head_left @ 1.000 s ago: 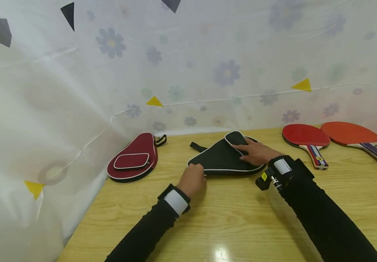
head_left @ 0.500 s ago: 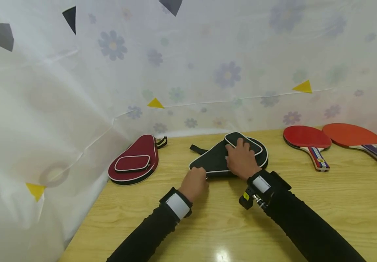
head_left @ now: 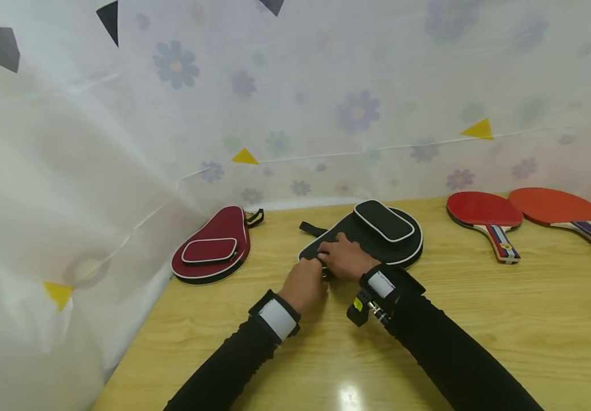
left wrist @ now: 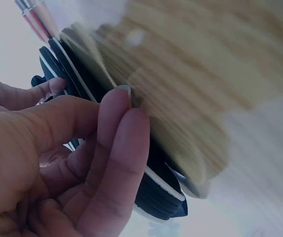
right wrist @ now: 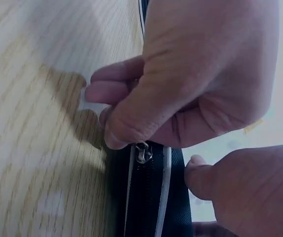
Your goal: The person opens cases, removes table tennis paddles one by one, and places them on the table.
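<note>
L wrist view motion-blurred; orange paddle [head_left: 562,208] handle cut off at R edge.

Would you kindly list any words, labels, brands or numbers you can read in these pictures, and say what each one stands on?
No text can be read.
Red bat: a small yellow sticker and stripes on its handle, too small to read.
Orange bat: a pale patch on its handle, blurred.
Black case, maroon case: no lettering visible.
Wrist camera: a yellow tag, unreadable.

Wooden table [head_left: 531,319]; floral white sheet [head_left: 326,85] backdrop; glare spot.
</note>
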{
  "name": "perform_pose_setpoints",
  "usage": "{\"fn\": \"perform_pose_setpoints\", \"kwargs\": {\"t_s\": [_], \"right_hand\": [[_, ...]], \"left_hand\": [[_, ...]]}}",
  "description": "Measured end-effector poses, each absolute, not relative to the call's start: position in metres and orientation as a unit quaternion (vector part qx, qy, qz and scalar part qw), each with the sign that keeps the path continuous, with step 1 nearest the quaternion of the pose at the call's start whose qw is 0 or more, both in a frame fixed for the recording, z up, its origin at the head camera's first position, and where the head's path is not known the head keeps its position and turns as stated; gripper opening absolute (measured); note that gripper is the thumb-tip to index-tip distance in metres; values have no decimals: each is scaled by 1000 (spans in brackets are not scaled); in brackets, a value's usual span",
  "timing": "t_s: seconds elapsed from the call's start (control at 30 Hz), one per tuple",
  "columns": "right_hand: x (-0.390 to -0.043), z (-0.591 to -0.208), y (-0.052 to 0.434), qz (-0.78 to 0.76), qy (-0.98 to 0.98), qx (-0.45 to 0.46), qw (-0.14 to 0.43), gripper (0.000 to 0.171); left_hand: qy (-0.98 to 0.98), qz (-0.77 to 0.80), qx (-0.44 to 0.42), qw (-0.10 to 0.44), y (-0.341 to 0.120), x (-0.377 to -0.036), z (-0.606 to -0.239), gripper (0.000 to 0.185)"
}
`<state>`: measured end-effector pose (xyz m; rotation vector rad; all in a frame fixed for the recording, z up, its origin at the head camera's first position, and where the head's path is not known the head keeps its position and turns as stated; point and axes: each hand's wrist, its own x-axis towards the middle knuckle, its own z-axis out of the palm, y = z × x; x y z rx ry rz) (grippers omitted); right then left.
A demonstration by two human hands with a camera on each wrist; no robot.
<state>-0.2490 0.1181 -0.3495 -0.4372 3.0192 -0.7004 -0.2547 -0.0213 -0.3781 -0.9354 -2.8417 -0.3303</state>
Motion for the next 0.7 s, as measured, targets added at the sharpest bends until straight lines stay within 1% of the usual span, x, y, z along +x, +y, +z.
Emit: {"fn": "perform_pose_setpoints", "kwargs": {"t_s": [0.07,0.2,0.37,0.47,0.57,0.7], "right_hand": [[-250,-350,119,-229,963,-143,5,27],[-251,-351,120,-244,960,-136,20,22],[-253,-352,122,-235,964,-123,32,21],[-255,-351,126,-228,966,-113,35,23],[-257,-351,133,-216,968,-126,22,26],[-257,-353,145,-204,964,-172,-18,31]], "left_hand": [[-942,-110,-311,62,-22,-255,-378,14],[-941,-108,-316,55,-23,-254,-380,22],[-933,-128,-334,41,-23,-253,-381,33],[-932,-134,-335,38,-23,-253,-381,35],[-932,-147,-330,22,-25,-255,-381,39],[-929,-168,-330,-10,-27,-257,-380,48]]}}
